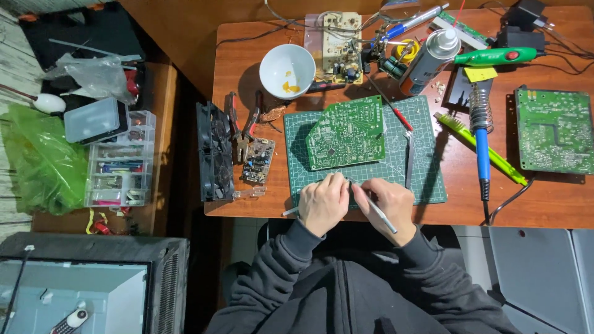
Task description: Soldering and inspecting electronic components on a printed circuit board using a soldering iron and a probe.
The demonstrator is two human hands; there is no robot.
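My left hand (323, 203) and my right hand (385, 205) rest close together at the near edge of a green cutting mat (427, 179). The right hand grips a thin silver pen-like tool (378, 214) that slants back toward my body. A slim pale stick (289, 211) pokes out left from under the left hand, whose fingers are curled; the fingertips of both hands nearly meet. Just beyond them a green circuit board (346, 133) lies propped on the mat.
A white bowl (286, 70), spray can (431, 60), blue-handled soldering iron on its coil stand (481, 145), green brush (479, 148), second green board (554, 130), pliers (242, 124), black fan (213, 151) and small board (258, 161) crowd the wooden desk (247, 68). Plastic organiser boxes (120, 164) stand left.
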